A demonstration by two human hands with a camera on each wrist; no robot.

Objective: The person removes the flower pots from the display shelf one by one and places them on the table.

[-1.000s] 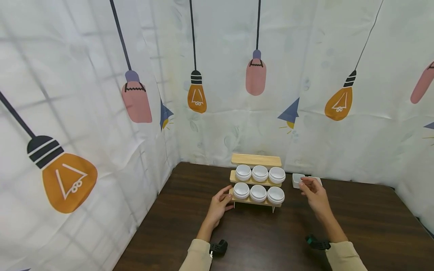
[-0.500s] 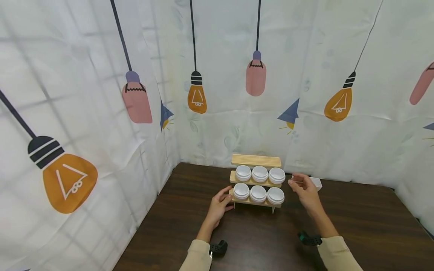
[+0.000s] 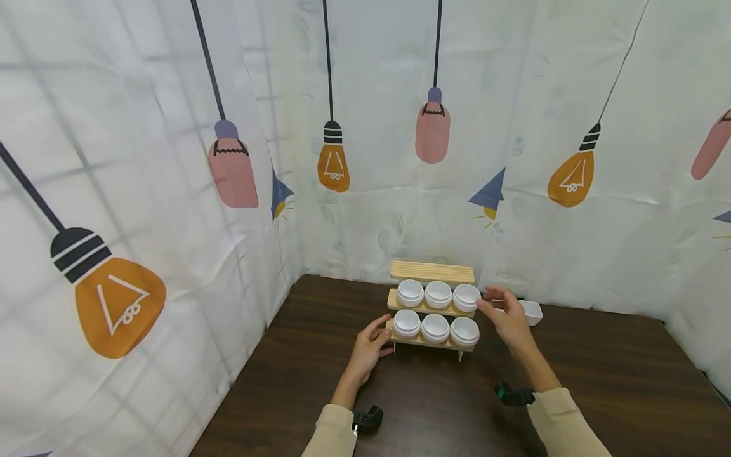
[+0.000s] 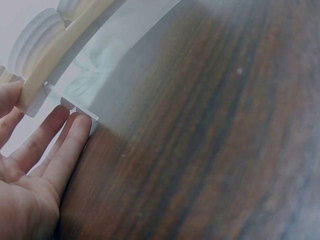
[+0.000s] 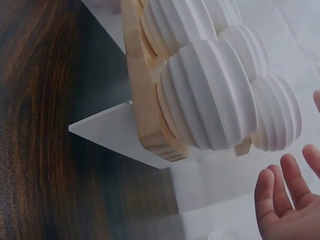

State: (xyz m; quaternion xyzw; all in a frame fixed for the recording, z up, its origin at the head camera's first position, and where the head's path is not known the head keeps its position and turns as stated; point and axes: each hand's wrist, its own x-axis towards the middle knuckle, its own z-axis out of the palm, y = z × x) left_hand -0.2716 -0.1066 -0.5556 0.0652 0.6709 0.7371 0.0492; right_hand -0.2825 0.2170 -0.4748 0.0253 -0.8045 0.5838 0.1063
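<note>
Left hand [image 3: 367,352] was curled on the eight-o'clock end of the wooden rack [image 3: 432,271]; right hand [image 3: 510,320], empty and loosely spread, was held beside the white bowls [image 3: 435,327] at three o'clock.

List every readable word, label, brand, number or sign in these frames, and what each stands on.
There is no readable text in any view.
The white cups and wooden rack show no lettering.
The backdrop shows printed lamp pictures, no words.
The dark wrist straps are too small to tell.
</note>
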